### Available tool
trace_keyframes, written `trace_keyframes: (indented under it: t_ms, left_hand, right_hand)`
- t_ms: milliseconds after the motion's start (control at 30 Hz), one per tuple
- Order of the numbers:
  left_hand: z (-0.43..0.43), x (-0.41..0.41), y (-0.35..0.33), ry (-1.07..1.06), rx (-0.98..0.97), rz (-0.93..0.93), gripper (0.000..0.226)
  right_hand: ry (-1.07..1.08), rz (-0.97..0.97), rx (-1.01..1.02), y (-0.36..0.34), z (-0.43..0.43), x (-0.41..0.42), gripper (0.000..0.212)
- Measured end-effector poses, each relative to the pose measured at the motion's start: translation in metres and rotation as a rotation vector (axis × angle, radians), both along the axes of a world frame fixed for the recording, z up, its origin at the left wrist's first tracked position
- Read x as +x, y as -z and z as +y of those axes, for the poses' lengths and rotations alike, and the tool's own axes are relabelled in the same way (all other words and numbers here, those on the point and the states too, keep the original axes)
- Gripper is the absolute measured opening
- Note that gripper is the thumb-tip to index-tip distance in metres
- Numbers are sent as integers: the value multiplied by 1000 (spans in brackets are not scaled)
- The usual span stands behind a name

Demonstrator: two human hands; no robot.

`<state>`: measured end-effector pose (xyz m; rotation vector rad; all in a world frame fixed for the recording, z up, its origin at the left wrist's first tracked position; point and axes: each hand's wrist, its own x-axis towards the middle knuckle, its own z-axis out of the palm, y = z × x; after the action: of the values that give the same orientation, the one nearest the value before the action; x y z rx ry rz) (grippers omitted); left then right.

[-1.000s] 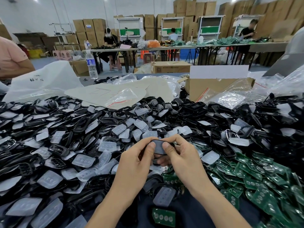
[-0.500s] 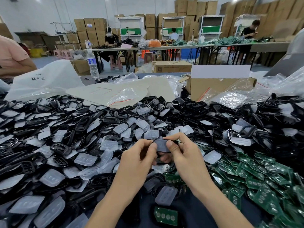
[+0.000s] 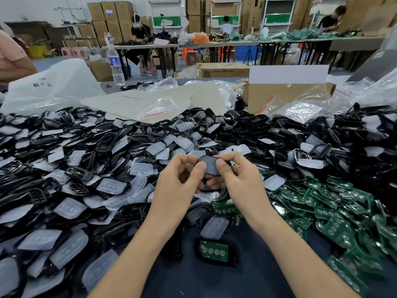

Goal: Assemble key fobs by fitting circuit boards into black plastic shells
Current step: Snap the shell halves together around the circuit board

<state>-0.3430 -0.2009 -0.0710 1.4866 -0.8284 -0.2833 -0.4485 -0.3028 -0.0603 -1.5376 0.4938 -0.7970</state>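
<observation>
Black shell [image 3: 209, 166], pinched by left hand [image 3: 178, 186] and right hand [image 3: 240, 183], seemingly mid-fitting; next probably needs a circuit board [image 3: 322, 211] from its right.

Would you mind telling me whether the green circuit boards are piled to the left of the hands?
No, the green circuit boards lie right of the right hand.

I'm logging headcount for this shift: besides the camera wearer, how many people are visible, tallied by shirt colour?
Black shirt: 2
Light blue shirt: 1
Pink shirt: 1
Total: 4
</observation>
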Motion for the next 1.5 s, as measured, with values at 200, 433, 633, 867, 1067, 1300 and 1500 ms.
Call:
trace_keyframes:
  t_ms: [200, 433, 633, 867, 1067, 1300, 1500]
  left_hand:
    - [1, -6, 1, 6, -41, -53, 11]
    - [7, -4, -3, -38, -130, -24, 12]
    - [16, 10, -1, -104, -159, 64, 13]
    - [13, 12, 2, -55, -165, 175, 15]
    - [14, 15, 3, -87, -177, 195, 16]
    - [14, 17, -2, -88, -208, 319, 22]
    - [13, 22, -1, -41, -223, 394, 35]
  right_hand:
    - [-32, -27, 75, 0, 6, -2, 9]
    - [-48, 9, 25, -4, 11, -11, 13]
    - [-156, 628, -500, -15, 13, -47, 24]
    - [-363, 1044, -818, -14, 45, -64, 40]
    - [-403, 965, -720, -12, 40, -63, 24]
    - [-385, 330, -107, -28, 2, -34, 11]
    - [-270, 24, 245, -13, -8, 12, 21]
